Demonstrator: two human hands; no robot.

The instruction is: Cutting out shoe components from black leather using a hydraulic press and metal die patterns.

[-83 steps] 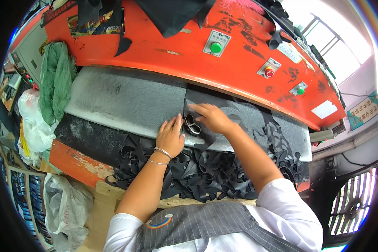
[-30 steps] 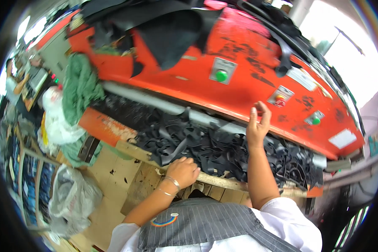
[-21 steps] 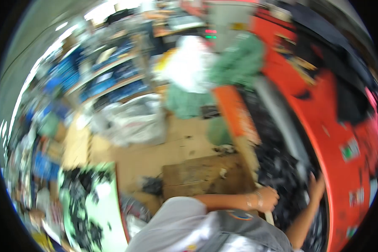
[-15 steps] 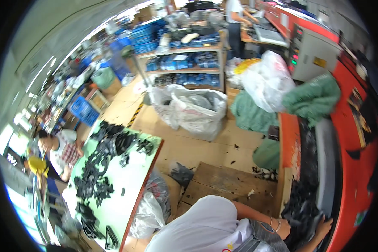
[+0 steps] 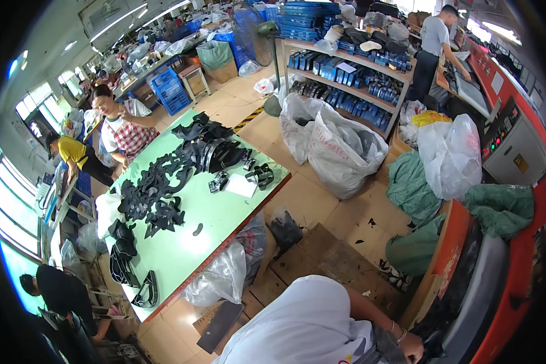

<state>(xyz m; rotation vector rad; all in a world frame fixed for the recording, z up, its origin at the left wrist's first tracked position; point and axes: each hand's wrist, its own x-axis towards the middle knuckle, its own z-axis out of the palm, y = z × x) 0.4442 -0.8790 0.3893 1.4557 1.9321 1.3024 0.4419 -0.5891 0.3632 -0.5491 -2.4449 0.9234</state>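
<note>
My left hand point(image 5: 411, 347), with bracelets at its wrist, is low at the right by the lower edge. It lies beside dark, flat-looking pieces point(image 5: 432, 344) at the near end of a red-sided machine point(image 5: 508, 324). Its fingers turn down and away, so their grip is hidden. A grey roller or bar point(image 5: 480, 297) runs along the machine just beyond the pieces. My right hand is out of the picture. To the left, a pale green table point(image 5: 224, 227) carries a heap of black cut pieces point(image 5: 158, 185) and black strap-like sandal parts point(image 5: 144, 290).
A person in a checked apron point(image 5: 130, 130) stands across the table; another point(image 5: 437, 48) works at the far right. White sacks point(image 5: 346, 161), green cloth bundles point(image 5: 412, 188) and a loaded shelf point(image 5: 352, 85) stand ahead. A wooden platform point(image 5: 327, 261) lies between table and machine.
The view has swung toward the left, and the machine has slid down and right. My right hand, earlier on the black pieces, has left the picture; my left stays near them.
</note>
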